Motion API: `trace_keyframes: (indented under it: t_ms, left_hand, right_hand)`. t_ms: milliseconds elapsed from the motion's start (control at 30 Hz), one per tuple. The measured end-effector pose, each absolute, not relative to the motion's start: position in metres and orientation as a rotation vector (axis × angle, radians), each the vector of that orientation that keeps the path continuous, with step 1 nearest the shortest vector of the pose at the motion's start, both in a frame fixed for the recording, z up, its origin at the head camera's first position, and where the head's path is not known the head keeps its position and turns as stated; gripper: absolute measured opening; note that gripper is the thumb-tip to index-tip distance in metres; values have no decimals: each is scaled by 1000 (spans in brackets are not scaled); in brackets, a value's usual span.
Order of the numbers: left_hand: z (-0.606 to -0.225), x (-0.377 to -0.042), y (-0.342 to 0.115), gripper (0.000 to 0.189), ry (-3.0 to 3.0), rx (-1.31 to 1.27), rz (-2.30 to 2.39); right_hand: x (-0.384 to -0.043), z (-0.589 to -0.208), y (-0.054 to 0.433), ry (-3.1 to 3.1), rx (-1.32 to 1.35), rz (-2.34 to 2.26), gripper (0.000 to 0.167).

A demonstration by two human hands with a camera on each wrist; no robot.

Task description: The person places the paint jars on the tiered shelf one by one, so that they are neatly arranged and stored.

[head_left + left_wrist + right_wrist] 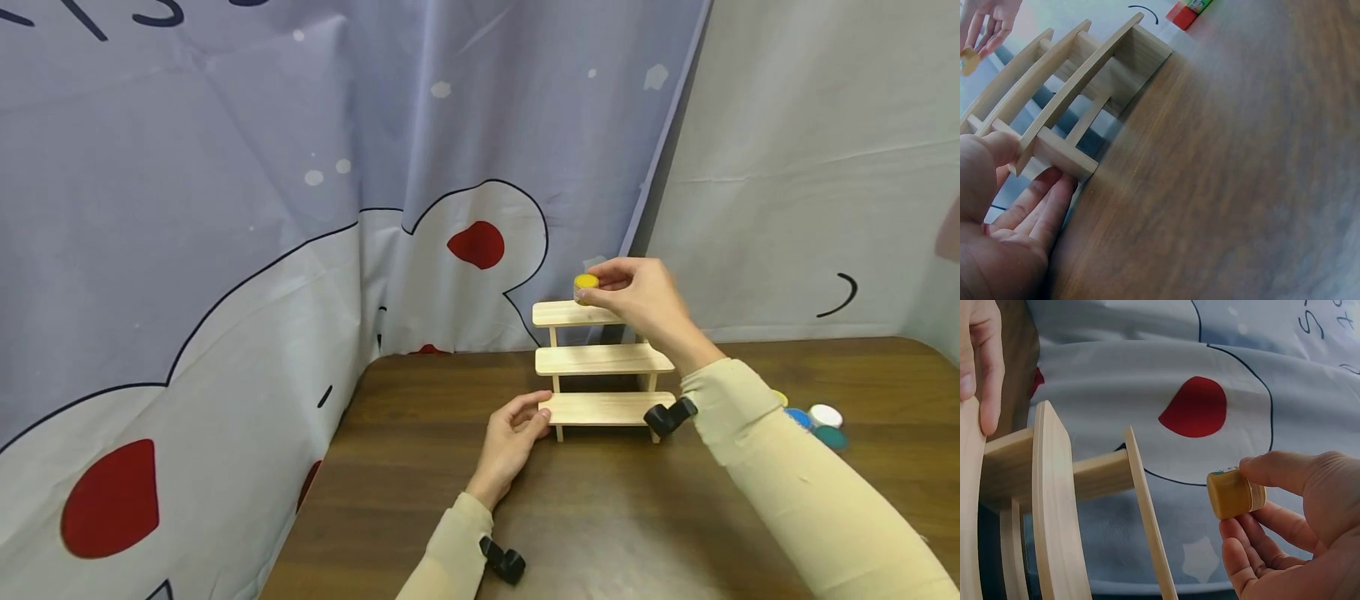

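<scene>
A light wooden three-tier display stand stands on the brown table. My left hand grips the left end of its lowest tier, thumb on the board and fingers beneath or beside it, as the left wrist view shows. Above the left part of the top tier, my right hand pinches a small jar with a yellow lid between thumb and fingers. The right wrist view shows this yellow jar held apart from the top board.
Several small jars with coloured lids, among them a white one and a teal one, sit on the table to the right, partly behind my right sleeve. A printed curtain hangs behind the stand.
</scene>
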State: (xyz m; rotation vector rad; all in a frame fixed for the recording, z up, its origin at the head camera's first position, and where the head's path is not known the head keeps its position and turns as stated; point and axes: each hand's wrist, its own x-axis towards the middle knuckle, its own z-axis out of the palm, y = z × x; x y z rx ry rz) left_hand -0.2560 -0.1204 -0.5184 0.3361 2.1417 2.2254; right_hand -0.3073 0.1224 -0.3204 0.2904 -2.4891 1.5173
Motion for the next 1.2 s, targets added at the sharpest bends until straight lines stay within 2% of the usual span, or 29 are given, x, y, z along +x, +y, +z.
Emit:
trace_keyframes:
  t_ms: [700, 1200]
  left_hand:
    - [-517, -252, -113, 30, 2133, 340, 2239]
    - [-516, -250, -113, 29, 2159, 334, 2239]
  right_hand:
    - [-332, -334, 87, -2570, 270, 1498, 34]
    - [-335, -343, 81, -2594, 268, 1525, 36]
